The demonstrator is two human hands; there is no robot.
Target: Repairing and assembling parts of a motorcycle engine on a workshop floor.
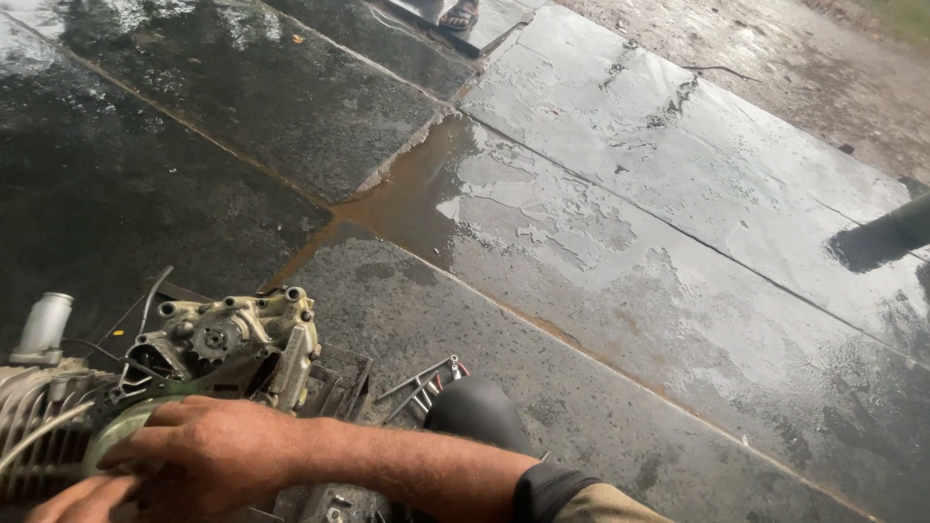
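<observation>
My right hand (208, 450) lies flat over the round green cover (121, 426) of the engine (194, 368), fingers spread and pressing down on it, not curled around anything. My left hand (82, 499) only shows as a few fingers at the bottom edge, touching the same cover from below; I cannot tell whether that grip is closed on anything.

The engine sits low at the left of the view, on the wet stone floor (601, 252), with its finned cylinder (34, 416) at the far left and a pale tube (44, 324) standing up above it. Behind my right hand the open casing shows a small sprocket (211, 339) and bolt bosses. Some thin metal rods (421, 378) lie just beside it, and my knee (480, 412) is near them.

I judge this block to be heavy, rigid cast metal that will not flex. The surfaces look grimy and probably oily, and the floor is wet, so bare fingers could slip. The fins and the tube look like poor holds; the solid casing edges and bosses seem the safer places to grip, with both hands.

At the top edge another person's sandalled foot (460, 15) stands well apart.
</observation>
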